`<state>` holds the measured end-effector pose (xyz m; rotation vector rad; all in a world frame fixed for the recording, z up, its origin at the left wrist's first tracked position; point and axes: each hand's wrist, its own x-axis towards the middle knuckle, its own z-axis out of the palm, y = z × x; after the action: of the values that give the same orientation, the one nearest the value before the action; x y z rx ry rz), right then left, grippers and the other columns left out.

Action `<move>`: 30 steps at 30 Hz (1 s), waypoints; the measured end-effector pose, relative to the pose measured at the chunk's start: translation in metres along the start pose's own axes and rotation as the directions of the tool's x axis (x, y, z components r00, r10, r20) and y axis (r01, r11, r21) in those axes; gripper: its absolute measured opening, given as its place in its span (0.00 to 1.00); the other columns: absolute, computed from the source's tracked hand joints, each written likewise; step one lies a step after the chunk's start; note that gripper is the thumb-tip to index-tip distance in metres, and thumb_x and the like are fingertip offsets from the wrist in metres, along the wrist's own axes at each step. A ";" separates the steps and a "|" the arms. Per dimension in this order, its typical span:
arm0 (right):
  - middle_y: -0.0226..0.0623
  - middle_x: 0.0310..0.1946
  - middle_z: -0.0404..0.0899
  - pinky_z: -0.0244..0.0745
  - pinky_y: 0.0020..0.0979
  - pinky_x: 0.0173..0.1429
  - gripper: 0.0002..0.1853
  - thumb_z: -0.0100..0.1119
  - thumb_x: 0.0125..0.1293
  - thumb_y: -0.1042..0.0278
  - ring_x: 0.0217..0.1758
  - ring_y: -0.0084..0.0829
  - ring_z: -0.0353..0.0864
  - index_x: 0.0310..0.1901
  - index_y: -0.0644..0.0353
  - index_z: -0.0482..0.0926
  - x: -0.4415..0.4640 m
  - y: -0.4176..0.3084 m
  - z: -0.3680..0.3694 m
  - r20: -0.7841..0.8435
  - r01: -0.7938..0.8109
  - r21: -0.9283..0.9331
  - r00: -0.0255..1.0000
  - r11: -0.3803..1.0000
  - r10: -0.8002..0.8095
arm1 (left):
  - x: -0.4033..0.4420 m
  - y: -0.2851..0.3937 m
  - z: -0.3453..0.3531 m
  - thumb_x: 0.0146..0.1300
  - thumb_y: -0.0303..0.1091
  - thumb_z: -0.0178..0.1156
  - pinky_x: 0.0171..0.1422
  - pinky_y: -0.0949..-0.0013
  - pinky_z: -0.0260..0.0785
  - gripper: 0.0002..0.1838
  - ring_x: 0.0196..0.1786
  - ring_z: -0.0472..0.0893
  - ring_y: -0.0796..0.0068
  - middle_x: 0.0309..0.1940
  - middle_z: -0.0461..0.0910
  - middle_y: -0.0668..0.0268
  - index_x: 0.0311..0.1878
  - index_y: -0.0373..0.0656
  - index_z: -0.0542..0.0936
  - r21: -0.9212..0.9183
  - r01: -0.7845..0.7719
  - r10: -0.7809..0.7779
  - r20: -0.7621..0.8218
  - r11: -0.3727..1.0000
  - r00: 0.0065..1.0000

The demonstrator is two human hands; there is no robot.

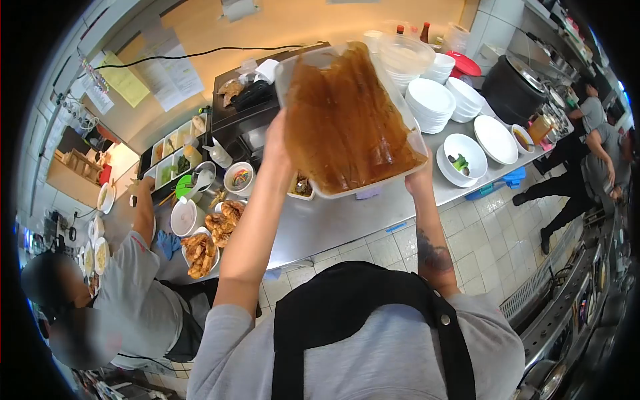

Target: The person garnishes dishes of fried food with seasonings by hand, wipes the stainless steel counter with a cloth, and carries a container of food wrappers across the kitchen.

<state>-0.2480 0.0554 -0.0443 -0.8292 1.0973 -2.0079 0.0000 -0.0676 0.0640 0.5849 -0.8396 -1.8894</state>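
A large translucent plastic tub (347, 120), coated inside with brown sauce or marinade, is held up in front of me, tilted so that its inside shows. My left hand (277, 140) grips its left side, with the fingers partly hidden behind it. At the lower right corner my right hand (420, 177) holds the tub, its fingers mostly hidden beneath. Below and left of the tub, fried chicken (200, 255) sits in white containers on the steel counter (303, 230).
White plates (430, 105) are stacked right of the tub, beside a bowl with greens (460, 163). A black pot (513, 87) stands farther right. A co-worker (143, 287) is close on my left; other people (600, 160) stand far right.
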 end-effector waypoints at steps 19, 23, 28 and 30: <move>0.45 0.44 0.82 0.84 0.36 0.39 0.17 0.45 0.72 0.64 0.40 0.37 0.85 0.52 0.68 0.74 0.080 -0.027 0.038 -0.014 -0.131 0.223 0.990 0.966 0.137 | 0.061 0.041 -0.019 0.57 0.66 0.52 0.69 0.29 0.46 0.45 0.72 0.58 0.43 0.73 0.55 0.48 0.75 0.52 0.59 0.286 0.054 0.000 -0.184 0.957 0.983; 0.48 0.45 0.81 0.84 0.40 0.43 0.18 0.44 0.72 0.64 0.44 0.41 0.85 0.53 0.70 0.74 0.093 -0.037 0.043 -0.064 -0.141 0.197 0.986 0.970 0.156 | 0.040 -0.021 -0.120 0.55 0.61 0.60 0.67 0.32 0.51 0.43 0.71 0.60 0.42 0.69 0.61 0.47 0.71 0.48 0.64 0.755 -0.004 0.178 -0.150 0.656 0.973; 0.54 0.48 0.79 0.83 0.51 0.49 0.19 0.40 0.73 0.66 0.49 0.49 0.83 0.55 0.72 0.71 0.135 0.004 0.051 -0.082 -0.222 0.196 0.967 0.955 0.241 | -0.033 -0.112 -0.155 0.47 0.57 0.71 0.69 0.25 0.44 0.54 0.76 0.46 0.33 0.73 0.49 0.36 0.75 0.54 0.53 0.951 0.308 0.186 -0.298 -0.025 0.936; 0.53 0.48 0.78 0.83 0.54 0.49 0.19 0.39 0.73 0.67 0.49 0.51 0.83 0.55 0.72 0.71 0.159 0.027 0.062 -0.133 -0.230 0.195 0.957 0.953 0.258 | -0.044 -0.124 -0.141 0.43 0.56 0.73 0.69 0.23 0.42 0.59 0.76 0.45 0.32 0.73 0.46 0.36 0.76 0.56 0.49 0.950 0.281 0.167 -0.258 -0.134 0.952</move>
<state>-0.2805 -0.1105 -0.0087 -0.4255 1.0336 -1.9496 0.0469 -0.0324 -0.1197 1.8524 -2.0765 -0.6427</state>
